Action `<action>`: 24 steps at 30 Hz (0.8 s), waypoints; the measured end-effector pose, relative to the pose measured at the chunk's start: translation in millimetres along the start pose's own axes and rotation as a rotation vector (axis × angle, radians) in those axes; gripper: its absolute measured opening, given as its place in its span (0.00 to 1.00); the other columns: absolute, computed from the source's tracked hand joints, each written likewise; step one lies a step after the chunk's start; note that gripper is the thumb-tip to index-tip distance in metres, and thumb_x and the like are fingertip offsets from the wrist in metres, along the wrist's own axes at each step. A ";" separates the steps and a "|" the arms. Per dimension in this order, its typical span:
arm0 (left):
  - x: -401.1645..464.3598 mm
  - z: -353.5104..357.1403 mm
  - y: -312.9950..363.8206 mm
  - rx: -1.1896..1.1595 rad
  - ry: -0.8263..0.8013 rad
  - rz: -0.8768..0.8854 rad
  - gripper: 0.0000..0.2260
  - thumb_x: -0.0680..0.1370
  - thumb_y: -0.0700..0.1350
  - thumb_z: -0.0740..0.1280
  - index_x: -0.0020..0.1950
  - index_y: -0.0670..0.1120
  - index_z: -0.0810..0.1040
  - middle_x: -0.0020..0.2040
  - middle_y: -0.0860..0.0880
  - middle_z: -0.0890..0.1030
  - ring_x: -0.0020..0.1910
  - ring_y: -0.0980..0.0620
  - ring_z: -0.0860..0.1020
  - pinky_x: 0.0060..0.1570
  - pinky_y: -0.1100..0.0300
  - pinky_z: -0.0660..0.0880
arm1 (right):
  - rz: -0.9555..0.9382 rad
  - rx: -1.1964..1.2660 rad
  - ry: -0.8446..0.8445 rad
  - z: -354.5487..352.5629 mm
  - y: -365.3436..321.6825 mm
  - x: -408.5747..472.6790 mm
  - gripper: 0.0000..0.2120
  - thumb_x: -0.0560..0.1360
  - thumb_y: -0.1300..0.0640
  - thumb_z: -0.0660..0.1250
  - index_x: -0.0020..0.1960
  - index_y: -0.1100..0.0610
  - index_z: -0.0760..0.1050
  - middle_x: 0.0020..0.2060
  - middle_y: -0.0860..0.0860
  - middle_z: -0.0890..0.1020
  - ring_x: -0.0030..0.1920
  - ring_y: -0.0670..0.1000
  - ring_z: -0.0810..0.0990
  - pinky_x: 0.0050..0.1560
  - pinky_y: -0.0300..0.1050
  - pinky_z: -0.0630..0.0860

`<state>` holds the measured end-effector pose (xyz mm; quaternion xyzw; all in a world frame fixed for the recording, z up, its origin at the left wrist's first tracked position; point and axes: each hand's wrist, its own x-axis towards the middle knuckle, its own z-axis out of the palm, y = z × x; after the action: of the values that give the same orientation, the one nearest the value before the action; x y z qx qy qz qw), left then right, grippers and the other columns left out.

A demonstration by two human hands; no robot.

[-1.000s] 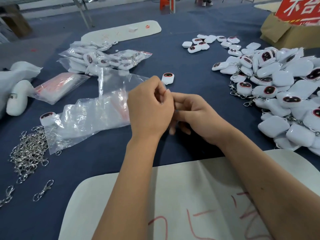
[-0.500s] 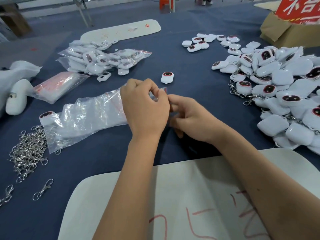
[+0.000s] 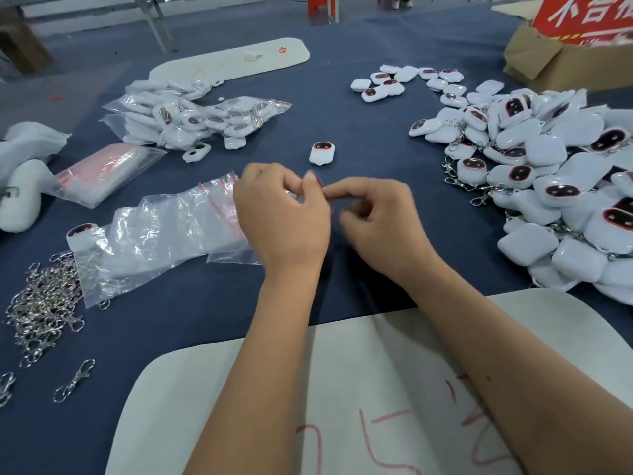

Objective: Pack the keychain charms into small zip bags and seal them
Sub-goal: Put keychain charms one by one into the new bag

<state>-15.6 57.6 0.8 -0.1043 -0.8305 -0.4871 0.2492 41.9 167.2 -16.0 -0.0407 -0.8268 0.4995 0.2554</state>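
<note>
Across the blue desk [image 3: 359, 138], a heap of white charms [image 3: 548, 173] lies right, with loose clear zip bags [image 3: 164, 231] left. Between them, left hand [image 3: 284, 217] and right hand [image 3: 380, 221] pinch one small bag [image 3: 317, 183], blurred.

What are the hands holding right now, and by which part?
Both hands, left hand and right hand, pinch a small clear zip bag at its red-striped top edge.

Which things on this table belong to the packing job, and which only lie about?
For the job:
left hand
right hand
small zip bag pinched between both
loose charms
empty bags
packed bags

Lying about:
metal clasps
cardboard box
white board
</note>
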 end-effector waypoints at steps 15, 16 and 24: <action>-10.2 20.4 -13.9 0.114 -0.396 0.089 0.13 0.81 0.56 0.67 0.42 0.49 0.76 0.43 0.51 0.78 0.43 0.51 0.75 0.42 0.58 0.64 | 0.298 -0.930 0.098 -31.9 22.8 14.3 0.27 0.79 0.53 0.66 0.77 0.53 0.67 0.66 0.56 0.80 0.73 0.64 0.69 0.73 0.58 0.64; -10.1 20.4 -14.1 0.124 -0.390 0.086 0.13 0.81 0.55 0.67 0.42 0.49 0.76 0.43 0.51 0.78 0.43 0.51 0.74 0.42 0.58 0.63 | 0.223 -0.846 0.132 -29.7 20.9 13.0 0.25 0.79 0.54 0.67 0.76 0.54 0.70 0.62 0.55 0.82 0.69 0.62 0.73 0.70 0.54 0.67; -3.4 14.5 -20.5 0.294 -0.283 -0.020 0.10 0.80 0.47 0.64 0.41 0.46 0.77 0.44 0.47 0.79 0.48 0.45 0.74 0.44 0.57 0.63 | 0.249 -0.771 0.116 -22.1 26.5 13.5 0.19 0.82 0.47 0.66 0.69 0.55 0.78 0.66 0.55 0.77 0.68 0.62 0.67 0.67 0.51 0.64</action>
<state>-25.8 60.0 -22.3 -0.1260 -0.9204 -0.3438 0.1374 35.5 202.6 -25.0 -0.2614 -0.9265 0.1768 0.2051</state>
